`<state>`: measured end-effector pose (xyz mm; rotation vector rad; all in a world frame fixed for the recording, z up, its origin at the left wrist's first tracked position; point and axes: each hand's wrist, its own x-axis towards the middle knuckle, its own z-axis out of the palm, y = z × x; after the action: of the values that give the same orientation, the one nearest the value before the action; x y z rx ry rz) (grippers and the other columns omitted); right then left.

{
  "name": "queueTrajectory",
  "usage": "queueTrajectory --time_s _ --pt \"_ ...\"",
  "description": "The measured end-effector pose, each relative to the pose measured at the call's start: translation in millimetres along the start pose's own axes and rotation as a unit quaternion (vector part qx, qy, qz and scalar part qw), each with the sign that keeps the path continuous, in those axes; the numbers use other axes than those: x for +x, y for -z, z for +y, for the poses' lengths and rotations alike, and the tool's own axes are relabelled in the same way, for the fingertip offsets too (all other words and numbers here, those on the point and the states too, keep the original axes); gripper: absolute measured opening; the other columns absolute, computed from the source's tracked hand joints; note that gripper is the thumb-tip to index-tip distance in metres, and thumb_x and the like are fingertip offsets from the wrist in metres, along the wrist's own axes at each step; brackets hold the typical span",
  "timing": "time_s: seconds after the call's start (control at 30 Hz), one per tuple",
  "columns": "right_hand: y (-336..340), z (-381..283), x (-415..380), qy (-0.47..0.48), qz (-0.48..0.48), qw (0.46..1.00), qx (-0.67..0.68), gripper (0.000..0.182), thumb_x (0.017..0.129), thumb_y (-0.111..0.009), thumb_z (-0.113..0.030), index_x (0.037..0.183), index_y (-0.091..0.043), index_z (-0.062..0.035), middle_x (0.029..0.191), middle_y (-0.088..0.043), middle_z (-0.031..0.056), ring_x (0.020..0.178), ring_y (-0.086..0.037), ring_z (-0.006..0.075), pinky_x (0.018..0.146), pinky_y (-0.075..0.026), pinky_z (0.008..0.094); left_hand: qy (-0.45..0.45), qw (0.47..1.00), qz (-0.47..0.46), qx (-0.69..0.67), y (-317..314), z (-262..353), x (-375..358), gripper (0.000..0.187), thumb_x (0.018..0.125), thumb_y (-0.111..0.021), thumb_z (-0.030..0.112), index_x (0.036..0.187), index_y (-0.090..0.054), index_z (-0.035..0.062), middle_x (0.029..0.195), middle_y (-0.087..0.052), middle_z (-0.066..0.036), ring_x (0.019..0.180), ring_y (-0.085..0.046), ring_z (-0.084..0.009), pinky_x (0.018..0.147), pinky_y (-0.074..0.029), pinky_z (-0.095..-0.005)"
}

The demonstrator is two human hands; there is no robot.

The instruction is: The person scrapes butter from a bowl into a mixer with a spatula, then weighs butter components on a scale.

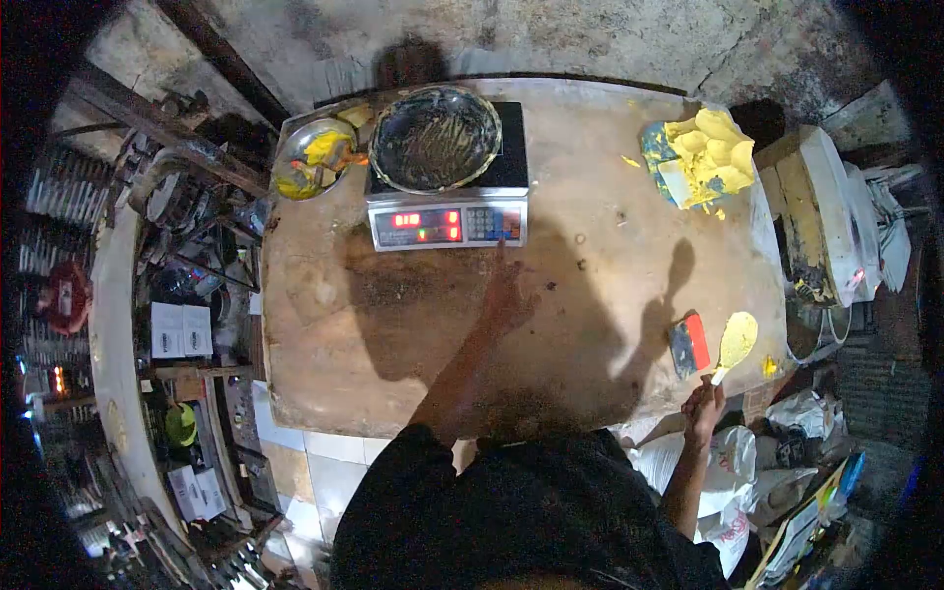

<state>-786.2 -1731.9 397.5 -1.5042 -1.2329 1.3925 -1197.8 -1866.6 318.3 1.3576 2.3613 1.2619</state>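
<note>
My left hand [506,295] reaches forward over the wooden table [610,236], its fingertips just below the keypad of a digital scale [447,224] with a lit red display. A dark, smeared metal bowl [435,138] rests on the scale's platform. My right hand [704,403] is at the table's right front corner, gripping the handle of a spatula [735,342] coated in yellow paste, blade pointing up. A small red and blue block [689,343] lies on the table just left of the spatula.
A second metal bowl [313,157] with yellow residue sits left of the scale. A lump of yellow paste on a blue wrapper [703,155] lies at the far right. Cluttered shelves [182,334] stand on the left, with bags and boxes [826,216] on the right.
</note>
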Motion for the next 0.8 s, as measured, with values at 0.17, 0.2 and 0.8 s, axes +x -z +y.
queueTrajectory --time_s 0.17,0.2,0.8 --pt "5.6 -3.5 -4.8 0.045 -0.037 0.998 0.022 0.018 0.089 -0.050 -0.022 0.094 -0.051 -0.0049 0.049 -0.036 -0.0031 0.034 -0.031 0.0069 0.032 -0.026 0.0231 -0.183 0.917 -0.004 0.354 -20.7 -33.1 6.1 0.077 0.069 -0.066 0.024 0.129 -0.029 -0.0072 0.141 0.005 -0.026 0.120 -0.036 -0.0377 0.095 -0.039 -0.0421" --pt "2.2 -9.5 -7.3 0.012 -0.005 1.000 0.006 0.019 0.089 -0.050 -0.023 0.094 -0.051 -0.0051 0.048 -0.034 -0.0036 0.033 -0.029 0.0065 0.031 -0.024 0.0232 -0.047 0.964 -0.115 0.234 -12.4 -26.9 10.7 0.073 0.071 -0.065 0.024 0.128 -0.031 -0.0070 0.137 -0.011 -0.026 0.115 -0.040 -0.0362 0.093 -0.041 -0.0418" --pt "35.4 25.9 2.8 0.054 -0.019 0.998 -0.027 0.027 0.091 -0.044 -0.023 0.103 -0.049 0.0006 0.051 -0.039 -0.0026 0.036 -0.035 0.0057 0.032 -0.029 0.0215 0.158 0.870 0.397 -0.246 46.0 -139.0 2.5 0.033 0.085 -0.050 0.032 0.102 -0.052 0.0045 0.077 -0.054 -0.008 0.067 -0.054 -0.0198 0.057 -0.047 -0.0344"
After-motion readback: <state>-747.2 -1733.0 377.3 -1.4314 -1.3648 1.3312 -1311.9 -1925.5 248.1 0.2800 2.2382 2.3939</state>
